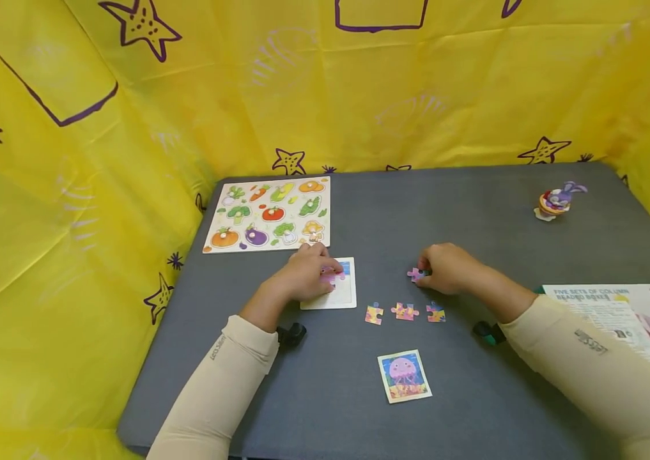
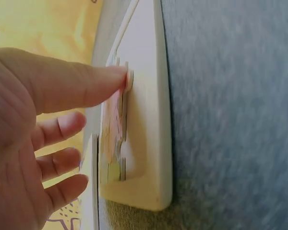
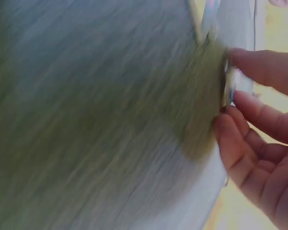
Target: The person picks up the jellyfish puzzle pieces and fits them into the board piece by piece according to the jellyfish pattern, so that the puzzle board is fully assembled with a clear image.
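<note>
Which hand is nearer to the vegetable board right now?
Left. The left hand is just in front of the near right corner of the vegetable board; the right hand is farther off to the right, pinching a puzzle piece.

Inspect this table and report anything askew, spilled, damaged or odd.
Nothing looks spilled or visibly damaged. The jellyfish card lies slightly askew, turned against the straighter puzzle tray. The purple rabbit figurine, standing alone at the far right, seems unrelated to the loose jigsaw pieces, though not clearly misplaced.
</note>
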The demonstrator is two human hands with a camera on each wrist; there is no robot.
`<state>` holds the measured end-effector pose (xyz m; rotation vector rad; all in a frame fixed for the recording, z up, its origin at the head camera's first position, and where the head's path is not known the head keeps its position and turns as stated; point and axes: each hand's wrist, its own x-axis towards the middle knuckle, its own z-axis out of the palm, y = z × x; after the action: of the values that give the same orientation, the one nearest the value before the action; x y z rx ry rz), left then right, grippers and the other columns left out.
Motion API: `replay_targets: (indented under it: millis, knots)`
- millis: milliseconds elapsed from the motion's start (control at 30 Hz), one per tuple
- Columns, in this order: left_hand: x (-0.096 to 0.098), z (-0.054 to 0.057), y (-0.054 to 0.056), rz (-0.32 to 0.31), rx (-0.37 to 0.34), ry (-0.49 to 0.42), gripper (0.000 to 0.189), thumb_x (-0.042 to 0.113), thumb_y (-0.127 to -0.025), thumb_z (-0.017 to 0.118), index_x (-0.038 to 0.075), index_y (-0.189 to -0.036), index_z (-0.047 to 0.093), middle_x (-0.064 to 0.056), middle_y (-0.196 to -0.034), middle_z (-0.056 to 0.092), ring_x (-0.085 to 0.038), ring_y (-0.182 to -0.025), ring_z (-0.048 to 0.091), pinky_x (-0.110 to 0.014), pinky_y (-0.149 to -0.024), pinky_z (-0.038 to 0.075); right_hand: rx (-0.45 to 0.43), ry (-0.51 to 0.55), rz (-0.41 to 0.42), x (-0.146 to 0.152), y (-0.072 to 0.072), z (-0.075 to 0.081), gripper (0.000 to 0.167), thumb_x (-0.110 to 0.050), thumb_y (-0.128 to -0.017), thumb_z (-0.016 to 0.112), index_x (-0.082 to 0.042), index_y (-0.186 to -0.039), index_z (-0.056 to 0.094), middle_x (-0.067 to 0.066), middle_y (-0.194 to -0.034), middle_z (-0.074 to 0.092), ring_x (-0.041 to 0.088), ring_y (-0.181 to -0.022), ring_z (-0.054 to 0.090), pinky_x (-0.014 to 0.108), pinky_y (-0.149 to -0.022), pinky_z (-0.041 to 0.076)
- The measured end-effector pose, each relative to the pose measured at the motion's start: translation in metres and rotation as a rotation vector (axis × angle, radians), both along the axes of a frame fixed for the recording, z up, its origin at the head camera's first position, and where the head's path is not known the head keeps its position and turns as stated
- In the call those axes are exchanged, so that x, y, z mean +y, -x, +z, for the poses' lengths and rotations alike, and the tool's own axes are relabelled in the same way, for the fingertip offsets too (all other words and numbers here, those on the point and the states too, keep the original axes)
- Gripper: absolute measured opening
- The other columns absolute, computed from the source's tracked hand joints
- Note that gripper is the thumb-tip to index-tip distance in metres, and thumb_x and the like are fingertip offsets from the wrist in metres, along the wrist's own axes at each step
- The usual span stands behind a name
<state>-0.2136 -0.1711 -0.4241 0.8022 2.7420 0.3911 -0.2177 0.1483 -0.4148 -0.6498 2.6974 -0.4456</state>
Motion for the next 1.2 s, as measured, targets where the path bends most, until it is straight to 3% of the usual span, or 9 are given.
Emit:
replay_targets:
  millis: [167, 367, 500, 633, 767, 1000, 1200]
  knots:
    - [0.004, -0.002, 0.0, -0.013, -0.029, 0.014, 0.033, 0.018, -0.093, 0.072, 0.021, -0.126, 0.072, 0.0, -0.098, 0.062, -0.02, -0.095, 0.05, -0.035, -0.084, 0.039, 0.097, 0.087, 0.058, -0.036, -0.001, -0.001, 0.022, -0.026, -0.086, 0.08, -0.007, -0.095, 0.073, 0.002, -0.08, 0.063, 0.019, -0.075, 0.055, 0.038, -0.071, 0.048]
    - [0.003, -0.002, 0.0, -0.011, -0.078, -0.055, 0.035, 0.016, -0.092, 0.071, 0.015, -0.127, 0.07, -0.002, -0.101, 0.066, -0.021, -0.098, 0.055, -0.036, -0.09, 0.044, 0.18, 0.162, 0.231, -0.087, -0.003, -0.004, 0.021, -0.023, -0.085, 0.079, -0.008, -0.1, 0.077, 0.003, -0.087, 0.066, 0.018, -0.081, 0.058, 0.039, -0.075, 0.052]
    - [0.002, -0.003, 0.002, -0.009, -0.088, -0.101, 0.033, 0.015, -0.092, 0.07, 0.012, -0.125, 0.07, -0.003, -0.102, 0.068, -0.019, -0.097, 0.057, -0.036, -0.091, 0.047, 0.194, 0.155, 0.276, -0.109, -0.002, -0.009, 0.023, -0.02, -0.083, 0.08, -0.008, -0.102, 0.079, 0.005, -0.093, 0.07, 0.022, -0.088, 0.063, 0.043, -0.08, 0.054]
    - [0.004, -0.007, 0.005, 0.004, -0.093, -0.148, 0.024, 0.014, -0.094, 0.067, 0.011, -0.118, 0.071, -0.001, -0.096, 0.068, -0.017, -0.091, 0.059, -0.034, -0.087, 0.048, 0.199, 0.132, 0.278, -0.118, 0.001, -0.015, 0.017, -0.016, -0.081, 0.082, -0.01, -0.097, 0.08, 0.004, -0.093, 0.072, 0.024, -0.09, 0.064, 0.045, -0.081, 0.055]
    - [0.005, -0.01, 0.007, 0.057, -0.105, -0.17, 0.016, 0.014, -0.094, 0.069, 0.013, -0.11, 0.071, 0.001, -0.085, 0.064, -0.014, -0.081, 0.057, -0.03, -0.077, 0.046, 0.182, 0.134, 0.27, -0.12, 0.006, -0.017, 0.017, -0.019, -0.08, 0.084, -0.012, -0.096, 0.08, 0.003, -0.091, 0.071, 0.022, -0.087, 0.063, 0.043, -0.079, 0.054]
    - [0.005, -0.007, 0.008, 0.182, -0.173, -0.159, 0.018, 0.018, -0.092, 0.076, 0.016, -0.11, 0.073, 0.0, -0.082, 0.061, -0.016, -0.079, 0.055, -0.029, -0.073, 0.044, 0.109, 0.124, 0.133, -0.118, 0.018, -0.012, 0.009, -0.023, -0.09, 0.077, -0.014, -0.09, 0.077, -0.001, -0.078, 0.067, 0.02, -0.079, 0.06, 0.039, -0.071, 0.049]
    - [0.003, -0.007, 0.011, 0.234, -0.197, -0.177, 0.021, 0.018, -0.088, 0.081, 0.015, -0.108, 0.076, -0.001, -0.079, 0.06, -0.017, -0.078, 0.055, -0.029, -0.071, 0.043, 0.054, 0.093, 0.094, -0.118, 0.029, -0.013, 0.016, -0.025, -0.09, 0.078, -0.016, -0.079, 0.07, -0.001, -0.075, 0.064, 0.019, -0.074, 0.058, 0.034, -0.067, 0.045]
